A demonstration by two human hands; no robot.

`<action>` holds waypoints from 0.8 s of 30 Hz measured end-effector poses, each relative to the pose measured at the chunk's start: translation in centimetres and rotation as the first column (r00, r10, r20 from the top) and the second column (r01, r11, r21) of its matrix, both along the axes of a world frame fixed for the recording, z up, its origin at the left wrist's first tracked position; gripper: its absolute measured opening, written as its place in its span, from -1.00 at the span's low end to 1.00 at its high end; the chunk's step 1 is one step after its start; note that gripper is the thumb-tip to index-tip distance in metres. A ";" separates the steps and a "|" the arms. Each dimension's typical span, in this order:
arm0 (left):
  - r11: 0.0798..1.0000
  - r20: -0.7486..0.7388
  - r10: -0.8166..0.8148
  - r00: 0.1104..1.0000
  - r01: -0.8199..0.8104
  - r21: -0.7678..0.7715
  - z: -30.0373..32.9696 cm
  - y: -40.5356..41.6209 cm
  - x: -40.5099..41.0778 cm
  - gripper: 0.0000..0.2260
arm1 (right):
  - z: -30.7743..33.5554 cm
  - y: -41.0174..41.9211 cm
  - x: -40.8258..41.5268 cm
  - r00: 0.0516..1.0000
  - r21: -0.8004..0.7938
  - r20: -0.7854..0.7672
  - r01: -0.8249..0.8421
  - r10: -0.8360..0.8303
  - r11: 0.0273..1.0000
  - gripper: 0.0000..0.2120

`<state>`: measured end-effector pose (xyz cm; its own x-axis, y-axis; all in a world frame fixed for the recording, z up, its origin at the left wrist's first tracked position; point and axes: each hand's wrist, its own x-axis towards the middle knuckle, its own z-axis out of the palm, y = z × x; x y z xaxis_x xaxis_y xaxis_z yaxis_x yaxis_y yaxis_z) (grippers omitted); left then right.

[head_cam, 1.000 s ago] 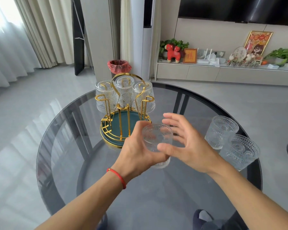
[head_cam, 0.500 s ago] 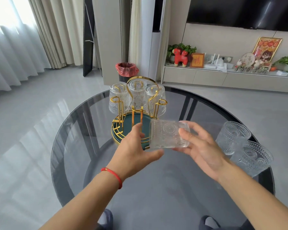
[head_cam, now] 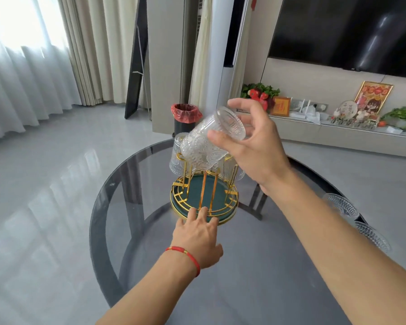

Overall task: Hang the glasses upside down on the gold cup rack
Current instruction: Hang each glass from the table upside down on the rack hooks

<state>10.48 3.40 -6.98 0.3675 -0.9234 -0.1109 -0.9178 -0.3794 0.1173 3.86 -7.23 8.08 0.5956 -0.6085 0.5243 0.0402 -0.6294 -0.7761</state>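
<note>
My right hand grips a clear embossed glass by its base end, tilted with the mouth pointing down-left, just above the gold cup rack. The rack has a dark green tray base and gold wire pegs. Hung glasses show behind the held one, mostly hidden by it. My left hand, with a red string bracelet on the wrist, rests fingers apart against the front rim of the rack base and holds nothing. Two more glasses stand at the table's right edge, partly hidden by my right forearm.
The rack stands on a round dark glass table. A black bin with a red liner stands on the floor behind. A TV cabinet with ornaments runs along the far right wall.
My right hand took the glass alone, lifted it and tipped it mouth-down over the rack. My left hand let go and dropped to the rack's front rim. The camera moved closer.
</note>
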 end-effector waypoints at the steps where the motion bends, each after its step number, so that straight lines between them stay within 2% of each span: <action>1: 1.000 0.001 -0.001 1.000 0.001 0.016 -0.1 0.0 -0.2 -0.46 | -0.1 0.2 0.8 1.000 -0.039 -0.019 0.016 -0.016 0.999 -0.38; 9: 0.999 0.024 -0.005 1.000 0.004 0.054 0.1 0.2 -0.5 -0.53 | -2.7 1.6 6.0 0.951 -0.312 -0.252 0.094 -0.177 0.946 -0.30; 19: 0.997 0.022 0.019 1.000 -0.020 0.072 0.8 0.3 -0.7 -0.57 | -5.8 1.2 7.3 0.831 -0.384 -0.467 0.116 -0.302 0.916 -0.33; 24: 0.996 0.052 0.015 0.999 -0.019 0.081 1.1 0.2 -1.0 -0.56 | -6.4 1.0 7.3 0.816 -0.416 -0.478 0.117 -0.326 0.902 -0.36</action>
